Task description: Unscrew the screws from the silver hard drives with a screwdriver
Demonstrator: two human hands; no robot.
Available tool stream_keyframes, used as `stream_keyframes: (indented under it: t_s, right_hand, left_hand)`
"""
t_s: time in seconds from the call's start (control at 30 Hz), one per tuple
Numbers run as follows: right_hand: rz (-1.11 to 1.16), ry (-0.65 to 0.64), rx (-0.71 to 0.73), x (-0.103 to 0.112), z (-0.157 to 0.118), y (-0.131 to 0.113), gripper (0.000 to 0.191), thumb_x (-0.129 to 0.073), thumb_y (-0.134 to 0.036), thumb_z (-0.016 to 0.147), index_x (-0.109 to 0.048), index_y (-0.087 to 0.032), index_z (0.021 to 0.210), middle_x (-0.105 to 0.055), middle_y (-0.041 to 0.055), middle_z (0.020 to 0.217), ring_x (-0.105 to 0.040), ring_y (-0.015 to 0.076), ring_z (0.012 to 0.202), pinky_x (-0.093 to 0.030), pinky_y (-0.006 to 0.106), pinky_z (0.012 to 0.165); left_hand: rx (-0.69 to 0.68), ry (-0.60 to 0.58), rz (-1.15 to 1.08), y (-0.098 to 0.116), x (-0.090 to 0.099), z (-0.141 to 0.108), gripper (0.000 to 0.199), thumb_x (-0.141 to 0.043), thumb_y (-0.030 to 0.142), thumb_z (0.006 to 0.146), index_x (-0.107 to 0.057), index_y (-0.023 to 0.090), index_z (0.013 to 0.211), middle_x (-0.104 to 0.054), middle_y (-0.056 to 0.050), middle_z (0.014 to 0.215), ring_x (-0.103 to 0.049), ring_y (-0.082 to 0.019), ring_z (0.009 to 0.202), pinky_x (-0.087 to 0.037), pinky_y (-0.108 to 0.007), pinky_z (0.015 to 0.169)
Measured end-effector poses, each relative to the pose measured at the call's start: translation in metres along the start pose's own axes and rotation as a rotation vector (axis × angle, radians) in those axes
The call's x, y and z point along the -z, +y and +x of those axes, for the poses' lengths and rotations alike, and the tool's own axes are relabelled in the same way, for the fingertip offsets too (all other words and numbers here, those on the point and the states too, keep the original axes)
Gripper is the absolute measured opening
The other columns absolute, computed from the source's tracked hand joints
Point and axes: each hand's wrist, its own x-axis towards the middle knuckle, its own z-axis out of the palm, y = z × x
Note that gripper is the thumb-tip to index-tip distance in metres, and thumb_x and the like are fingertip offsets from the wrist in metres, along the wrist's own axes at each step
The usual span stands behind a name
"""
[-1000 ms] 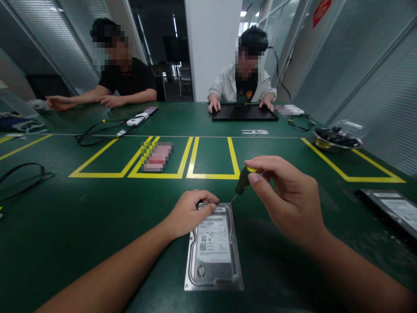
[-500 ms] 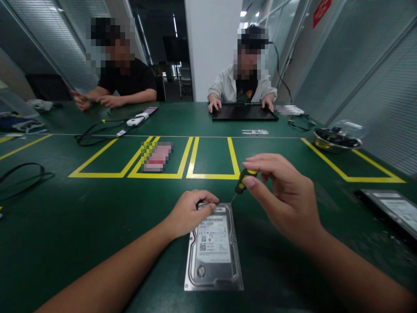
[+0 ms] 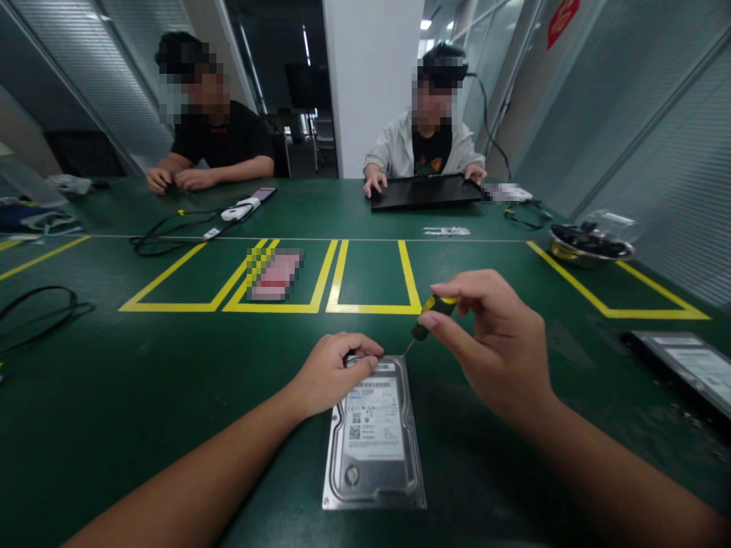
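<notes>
A silver hard drive (image 3: 374, 434) with a white label lies flat on the green table (image 3: 256, 472), in front of me. My left hand (image 3: 338, 371) grips its far left corner, thumb on top and fingers curled over the far edge. In my right hand (image 3: 494, 335) is a small black and yellow screwdriver (image 3: 435, 315), pinched between thumb and fingers. The screwdriver leans, and its thin shaft reaches down to the drive's far right corner, where the tip touches or nearly touches.
Another drive (image 3: 694, 365) lies at the right edge, with small loose pieces nearby. A metal bowl (image 3: 591, 251) of dark items stands at the back right. Yellow tape (image 3: 374, 310) and a phone (image 3: 277, 274) lie ahead. Two people sit opposite, one holding a black panel (image 3: 426, 194).
The screwdriver handle has turned in my right hand, and its fingers have shifted slightly. My left hand and the drive stay put. Across the table, the black panel has been tilted up.
</notes>
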Motion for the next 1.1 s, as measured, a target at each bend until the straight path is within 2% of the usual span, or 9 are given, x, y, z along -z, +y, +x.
stream_keyframes:
  t_s: [0.13, 0.23, 0.4, 0.57, 0.63, 0.8, 0.93, 1.0, 1.1]
  right_hand:
    - [0.023, 0.001, -0.047, -0.0019, -0.0031, 0.0021, 0.027, -0.061, -0.014, 0.088, -0.064, -0.024, 0.113, -0.067, 0.0021, 0.103, -0.059, 0.0159, 0.088, -0.046, 0.035, 0.074]
    - [0.061, -0.022, -0.045, -0.0031, -0.0038, 0.0028, 0.029, -0.061, -0.015, 0.088, -0.064, -0.025, 0.115, -0.066, 0.0041, 0.113, -0.06, 0.0184, 0.097, -0.047, 0.036, 0.076]
    - [0.003, -0.005, -0.015, -0.0044, -0.0018, 0.0023, 0.026, -0.072, -0.018, 0.082, -0.065, -0.025, 0.106, -0.063, 0.0019, 0.097, -0.057, 0.0172, 0.089, -0.045, 0.034, 0.071]
    - [0.051, -0.048, -0.042, -0.0045, -0.0052, 0.0042, 0.036, -0.059, -0.013, 0.088, -0.06, -0.026, 0.121, -0.066, 0.0029, 0.111, -0.059, 0.0174, 0.095, -0.046, 0.036, 0.077]
    - [0.066, -0.052, -0.025, -0.0051, -0.0059, 0.0052, 0.035, -0.062, -0.014, 0.087, -0.06, -0.024, 0.12, -0.064, 0.0043, 0.115, -0.058, 0.0188, 0.101, -0.046, 0.036, 0.077]
    - [-0.011, -0.035, 0.015, -0.0048, -0.0038, 0.0053, 0.032, -0.072, -0.019, 0.081, -0.063, -0.024, 0.112, -0.062, 0.0016, 0.1, -0.056, 0.0166, 0.09, -0.044, 0.033, 0.072]
    - [0.013, -0.089, 0.001, -0.0023, -0.0034, 0.0045, 0.035, -0.059, -0.014, 0.088, -0.06, -0.026, 0.121, -0.064, 0.0023, 0.106, -0.057, 0.0171, 0.091, -0.045, 0.035, 0.075]
    - [0.022, -0.095, 0.014, -0.0023, -0.0033, 0.0046, 0.036, -0.062, -0.016, 0.087, -0.06, -0.026, 0.122, -0.064, 0.0034, 0.109, -0.057, 0.0184, 0.094, -0.046, 0.035, 0.075]
    - [-0.009, -0.054, 0.034, -0.0032, -0.0026, 0.0048, 0.034, -0.072, -0.019, 0.081, -0.064, -0.026, 0.114, -0.062, 0.0028, 0.101, -0.056, 0.0183, 0.091, -0.046, 0.034, 0.072]
  left_hand:
    - [0.004, -0.004, 0.009, 0.0005, 0.0003, -0.0002, 0.019, -0.059, 0.023, 0.087, -0.072, 0.019, 0.1, -0.073, -0.003, 0.096, -0.067, -0.018, 0.088, -0.049, -0.031, 0.081]
    - [0.008, -0.006, 0.003, 0.001, 0.0006, -0.0003, 0.019, -0.058, 0.023, 0.088, -0.071, 0.018, 0.101, -0.073, -0.003, 0.097, -0.066, -0.019, 0.089, -0.049, -0.031, 0.081]
    - [0.004, -0.006, -0.003, 0.0011, 0.001, -0.0003, 0.019, -0.058, 0.023, 0.087, -0.072, 0.019, 0.101, -0.073, -0.003, 0.097, -0.066, -0.018, 0.088, -0.049, -0.031, 0.081]
    - [0.005, -0.001, 0.009, 0.0017, 0.0009, -0.0001, 0.019, -0.059, 0.022, 0.087, -0.072, 0.019, 0.1, -0.073, -0.003, 0.096, -0.066, -0.018, 0.088, -0.049, -0.03, 0.08]
    - [0.004, -0.002, 0.009, 0.0016, 0.0007, -0.0001, 0.019, -0.058, 0.021, 0.087, -0.072, 0.019, 0.1, -0.073, -0.003, 0.095, -0.066, -0.018, 0.088, -0.049, -0.03, 0.08]
    - [-0.002, -0.003, 0.007, 0.0002, 0.0, -0.0002, 0.019, -0.058, 0.021, 0.087, -0.071, 0.019, 0.101, -0.073, -0.003, 0.096, -0.066, -0.018, 0.087, -0.049, -0.03, 0.081]
    - [0.003, -0.001, 0.008, 0.0006, 0.0004, -0.0003, 0.019, -0.058, 0.021, 0.087, -0.072, 0.019, 0.1, -0.073, -0.003, 0.095, -0.066, -0.018, 0.086, -0.048, -0.03, 0.081]
    - [0.004, -0.002, 0.01, 0.0012, 0.0008, -0.0003, 0.018, -0.058, 0.021, 0.087, -0.072, 0.019, 0.099, -0.073, -0.002, 0.095, -0.066, -0.018, 0.087, -0.048, -0.03, 0.081]
    - [-0.006, -0.004, 0.006, 0.0016, 0.0011, -0.0004, 0.018, -0.058, 0.021, 0.087, -0.071, 0.019, 0.099, -0.073, -0.002, 0.095, -0.066, -0.018, 0.087, -0.048, -0.03, 0.08]
